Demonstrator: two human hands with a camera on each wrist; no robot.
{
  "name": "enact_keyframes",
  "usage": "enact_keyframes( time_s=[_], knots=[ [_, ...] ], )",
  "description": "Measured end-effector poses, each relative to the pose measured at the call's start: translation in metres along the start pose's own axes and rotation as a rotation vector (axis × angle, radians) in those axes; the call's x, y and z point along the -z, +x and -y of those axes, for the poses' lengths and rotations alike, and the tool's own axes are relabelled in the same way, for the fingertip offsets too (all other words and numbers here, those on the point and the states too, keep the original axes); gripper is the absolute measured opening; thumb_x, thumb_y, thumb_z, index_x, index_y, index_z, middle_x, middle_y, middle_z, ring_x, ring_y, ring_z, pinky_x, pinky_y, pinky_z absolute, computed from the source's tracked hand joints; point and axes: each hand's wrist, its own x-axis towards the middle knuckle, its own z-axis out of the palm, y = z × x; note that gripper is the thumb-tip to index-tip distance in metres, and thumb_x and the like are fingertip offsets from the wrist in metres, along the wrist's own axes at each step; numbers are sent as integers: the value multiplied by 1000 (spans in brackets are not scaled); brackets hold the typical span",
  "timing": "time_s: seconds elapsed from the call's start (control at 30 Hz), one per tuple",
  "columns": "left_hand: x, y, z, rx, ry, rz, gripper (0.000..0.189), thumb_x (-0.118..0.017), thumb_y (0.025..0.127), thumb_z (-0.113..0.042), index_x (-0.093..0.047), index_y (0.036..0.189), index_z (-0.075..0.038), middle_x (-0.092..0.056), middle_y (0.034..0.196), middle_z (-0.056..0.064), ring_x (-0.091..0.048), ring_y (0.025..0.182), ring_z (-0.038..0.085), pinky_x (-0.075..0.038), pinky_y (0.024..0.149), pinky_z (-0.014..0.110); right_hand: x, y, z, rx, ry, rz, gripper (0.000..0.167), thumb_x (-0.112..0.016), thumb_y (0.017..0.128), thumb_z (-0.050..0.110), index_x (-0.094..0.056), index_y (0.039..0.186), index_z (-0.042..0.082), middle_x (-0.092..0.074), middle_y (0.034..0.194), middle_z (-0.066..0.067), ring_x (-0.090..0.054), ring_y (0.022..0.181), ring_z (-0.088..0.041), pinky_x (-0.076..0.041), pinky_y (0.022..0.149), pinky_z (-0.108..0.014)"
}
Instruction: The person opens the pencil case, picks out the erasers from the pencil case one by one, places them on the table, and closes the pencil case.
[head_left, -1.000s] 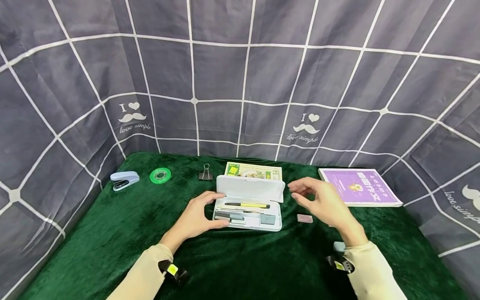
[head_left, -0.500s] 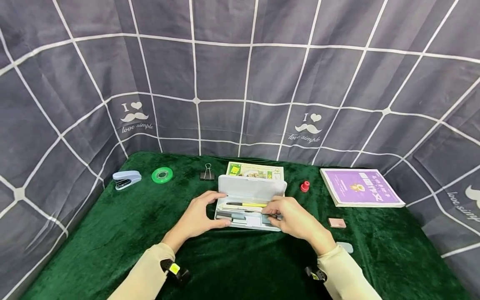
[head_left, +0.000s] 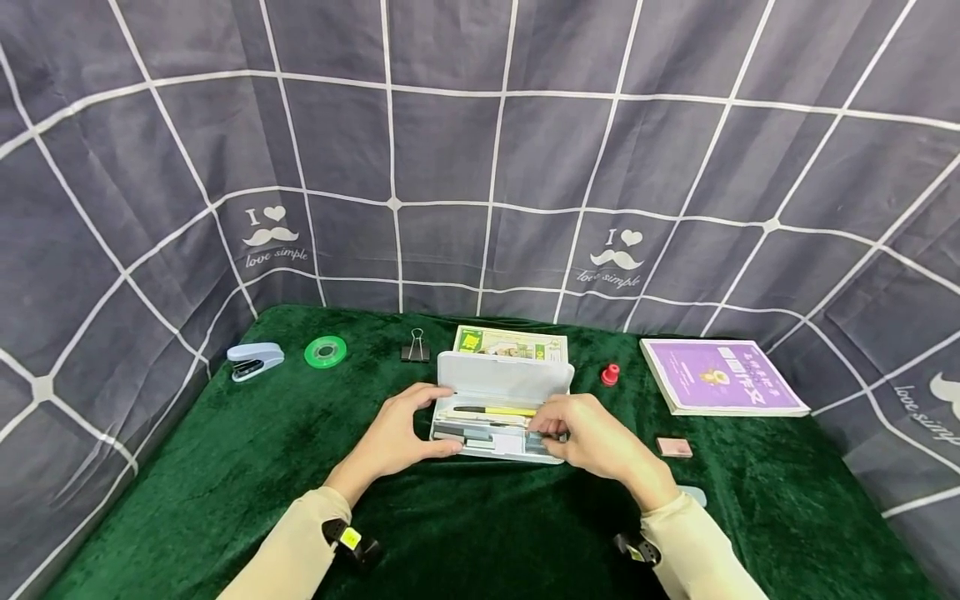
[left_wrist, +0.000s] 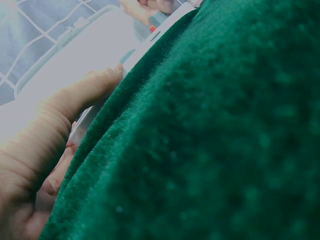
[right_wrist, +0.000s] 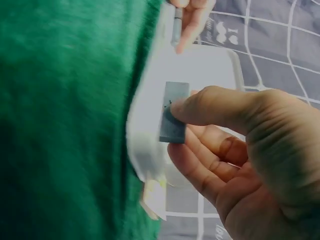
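Observation:
A white pencil case (head_left: 504, 373) lies with its lid raised in the middle of the cloth. My left hand (head_left: 397, 429) grips its left end, the thumb along the front edge. In the right end, my right hand (head_left: 592, 433) pinches a blue-grey rectangular eraser (right_wrist: 174, 112) between thumb and fingers; the right wrist view shows it over the case's white tray. A yellow and black pen (head_left: 495, 409) and other slim pens lie along the back of the tray. Grey blocks (head_left: 450, 430) sit by my left thumb.
Behind the case lies a green and yellow booklet (head_left: 517, 343). Leftward are a black binder clip (head_left: 416, 350), green tape (head_left: 326, 352) and a stapler (head_left: 256, 360). To the right are a red knob-shaped piece (head_left: 611, 374), a pink eraser (head_left: 674, 447), a pale block (head_left: 693, 495) and a purple book (head_left: 723, 377).
My right hand has moved left from beside the purple book into the case's right end and taken hold of the blue-grey eraser. My left hand keeps its grip on the case.

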Motion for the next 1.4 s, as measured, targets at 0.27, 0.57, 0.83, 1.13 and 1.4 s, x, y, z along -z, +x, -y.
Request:
enact_keyframes(
  time_s=[0.27, 0.57, 0.83, 1.13, 1.4],
  knots=[
    [0, 0, -1, 8, -1, -3, 82, -98, 83, -53, -68, 152, -20, -65, 152, 0, -66, 135, 29, -55, 113, 56, 40, -29, -3, -46, -68, -176, 31, -90, 84, -7, -84, 102, 18, -74, 93, 11, -68, 85, -7, -62, 76, -36],
    [1, -1, -1, 10, 5, -9, 83, -98, 84, -54, -67, 153, -20, -65, 153, 0, -66, 135, 29, -54, 114, 58, 47, -82, -17, -101, -74, -210, 38, -93, 81, -8, -80, 96, 25, -70, 91, 18, -64, 80, 1, -58, 69, -29],
    [2, -1, -2, -2, -11, -2, 83, -99, 84, -52, -67, 153, -19, -65, 153, 1, -65, 136, 29, -55, 114, 55, 27, -109, -29, -95, 19, -89, 32, -93, 86, 0, -80, 97, 27, -72, 95, 14, -67, 82, -2, -59, 70, -28],
    [0, 0, -2, -11, -7, -3, 84, -99, 83, -53, -67, 153, -19, -65, 152, 1, -65, 136, 28, -55, 114, 55, 24, -112, -32, -65, 42, -55, 27, -95, 88, 6, -80, 103, 23, -74, 95, 13, -68, 82, -7, -60, 70, -29],
    [0, 0, 0, 4, 4, -5, 83, -98, 84, -55, -67, 153, -19, -65, 153, 1, -66, 136, 29, -55, 114, 57, 28, -110, -32, -89, 30, -25, 25, -93, 90, 8, -81, 110, 17, -75, 99, 11, -69, 86, -6, -61, 74, -30]
  ],
)
